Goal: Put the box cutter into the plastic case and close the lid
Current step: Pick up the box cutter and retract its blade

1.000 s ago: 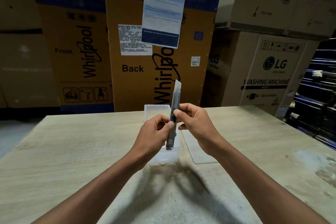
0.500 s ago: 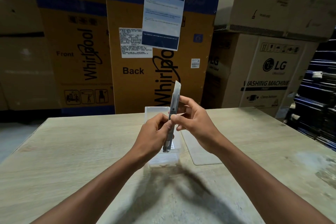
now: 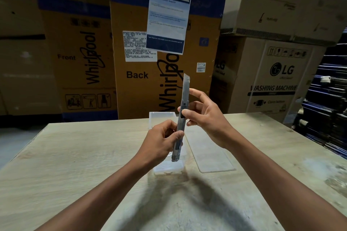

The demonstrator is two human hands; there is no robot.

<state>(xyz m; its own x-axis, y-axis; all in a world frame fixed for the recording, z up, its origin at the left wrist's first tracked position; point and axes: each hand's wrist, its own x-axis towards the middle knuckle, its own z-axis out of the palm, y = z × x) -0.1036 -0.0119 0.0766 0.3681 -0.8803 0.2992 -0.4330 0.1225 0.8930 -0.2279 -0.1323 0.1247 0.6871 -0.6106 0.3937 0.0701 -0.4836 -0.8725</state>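
1. Compared with a second ago, the box cutter [image 3: 180,118] sits higher in the frame, with more of its handle showing above the left hand [image 3: 161,141]. Its blade [image 3: 186,81] is out as before, pointing up toward the printed cardboard boxes [image 3: 165,58] in the upper centre.
2. The right hand [image 3: 204,116] has loosened. Earlier its fingers were curled close around the handle; now the forefinger is lifted and stretched beside the blade, while the thumb rests on the dark slider at mid-handle.
3. My reading is that the blade is about to be drawn in before packing. With the edge exposed, the cutter is not ready to go into the case, so the task is at an early stage.
4. The left hand is curled, pinching the lower part of the handle between thumb and fingers and carrying the tool upright, slightly tilted, at the centre of the frame.
5. The right hand is half open, touching the cutter only at the thumb and perhaps one finger behind the handle; that contact is hidden.
6. The plastic case [image 3: 165,167] lies open on the tabletop [image 3: 75,155], directly behind and below the hands and partly hidden by them.
7. Its clear lid [image 3: 212,157] lies flat just to the right of the case, apart from it.
8. The cutter is held in the air above the case, touching neither case nor lid.
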